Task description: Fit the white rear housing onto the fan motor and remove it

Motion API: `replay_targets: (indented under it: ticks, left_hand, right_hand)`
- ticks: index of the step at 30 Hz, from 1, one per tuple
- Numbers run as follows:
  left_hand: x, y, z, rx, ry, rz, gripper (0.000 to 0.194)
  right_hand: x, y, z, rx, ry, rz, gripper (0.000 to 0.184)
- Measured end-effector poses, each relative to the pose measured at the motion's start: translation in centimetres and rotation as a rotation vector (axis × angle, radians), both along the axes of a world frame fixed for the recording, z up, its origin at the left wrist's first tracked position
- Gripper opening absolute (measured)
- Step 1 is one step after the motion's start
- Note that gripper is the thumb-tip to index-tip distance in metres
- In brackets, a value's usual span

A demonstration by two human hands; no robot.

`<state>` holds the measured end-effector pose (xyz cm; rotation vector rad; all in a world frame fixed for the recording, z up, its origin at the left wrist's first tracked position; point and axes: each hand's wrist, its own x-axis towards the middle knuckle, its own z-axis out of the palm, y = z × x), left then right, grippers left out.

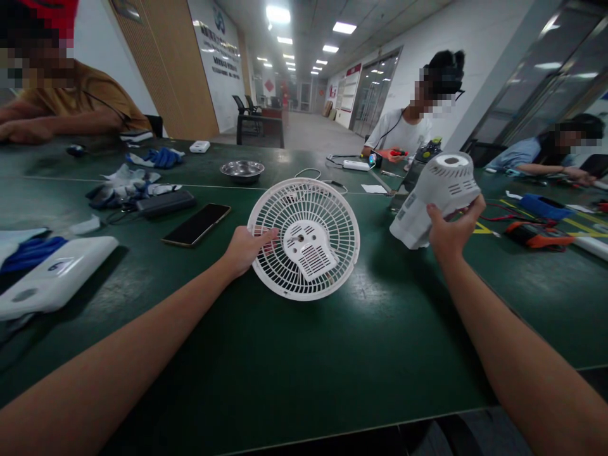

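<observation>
Dark green table point(313, 361) fills most of view. Three co-workers sit around it: mustard top point(107, 95) far left, white shirt point(403, 132) across, light blue top point(515, 155) far right.

Round white grille point(317, 258), mid-table, tilted with its slotted center plate facing the camera; can't tell if its lower edge touches the table. White vented housing point(434, 197) to its right, apart from it, leaning, rounded end up.

Left hand point(243, 248) grips the grille's left rim: thumb over the front, fingers curled behind, partly seen through the slats. Right hand point(451, 231) clasps the housing's near side, thumb at left, fingers wrapped round the right; fingertips partly hidden.

Flat white device point(61, 275) at left edge. Orange-and-black meter point(539, 235) right of the housing. Black phone point(197, 224) left of the grille, near left hand. Metal bowl point(242, 170) behind the phone. Small white box point(199, 147) farther back.
</observation>
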<state>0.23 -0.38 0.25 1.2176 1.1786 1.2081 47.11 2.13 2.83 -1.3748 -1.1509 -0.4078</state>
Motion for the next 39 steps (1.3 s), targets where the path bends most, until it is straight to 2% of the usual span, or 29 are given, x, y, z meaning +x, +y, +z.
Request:
replay_targets:
  ticks: [2, 5, 7, 11, 16, 22, 24, 25, 28, 30, 32, 35, 37, 39]
  left_hand:
    - [0.0, 0.1, -0.1, 0.006, -0.004, 0.005, 0.024]
    - [-0.1, 0.3, -0.4, 0.018, 0.000, -0.009, 0.024]
    - [-0.2, 0.4, -0.5, 0.025, 0.017, -0.013, 0.024]
    - [-0.2, 0.4, -0.4, 0.024, 0.028, -0.003, 0.024]
    - [0.1, 0.1, -0.1, 0.028, 0.031, 0.028, 0.021]
    - [0.3, -0.2, 0.2, 0.067, 0.060, 0.057, 0.021]
    - [0.2, -0.2, 0.1, 0.081, 0.075, 0.052, 0.022]
    - [0.1, -0.2, 0.0, 0.097, 0.085, 0.051, 0.022]
    - [-0.1, -0.2, -0.3, 0.161, 0.129, 0.056, 0.023]
    - [-0.1, -0.3, -0.3, 0.199, 0.152, 0.071, 0.025]
    - [-0.1, -0.4, -0.3, 0.218, 0.157, 0.107, 0.028]
    - [0.0, -0.5, -0.3, 0.236, 0.145, 0.154, 0.028]
    - [0.0, -0.6, -0.2, 0.250, 0.135, 0.167, 0.027]
    - [0.0, -0.8, -0.1, 0.262, 0.125, 0.166, 0.024]
  right_hand:
    - [-0.6, -0.5, 0.4, 0.094, -0.109, -0.019, 0.083]
    - [-3.2, -1.7, 1.0, 0.191, -0.176, 0.045, 0.088]
    - [-5.9, -2.6, 1.1, 0.059, -0.143, 0.122, 0.084]
    - [-11.1, -3.4, 0.1, -0.361, -0.098, 0.284, 0.069]
    - [-13.6, -2.9, -1.7, -0.781, -0.215, 0.286, 0.065]
    - [-13.9, -2.6, -2.6, -0.984, -0.330, 0.189, 0.070]
    - [-13.9, -2.8, -2.3, -0.947, -0.329, 0.207, 0.075]
    - [-13.9, -3.0, -2.1, -0.881, -0.327, 0.236, 0.075]
    - [-14.4, -4.2, -1.0, -0.587, -0.277, 0.412, 0.056]
    - [-15.3, -5.3, -0.5, -0.516, -0.122, 0.625, 0.039]
    - [-16.9, -6.6, -0.5, -0.612, 0.140, 0.889, 0.036]
    - [-19.7, -8.4, -1.0, -0.764, 0.495, 1.210, 0.032]
    - [-21.0, -9.3, -1.3, -0.827, 0.711, 1.316, 0.035]
    - [-21.7, -9.9, -1.4, -0.860, 0.836, 1.353, 0.038]
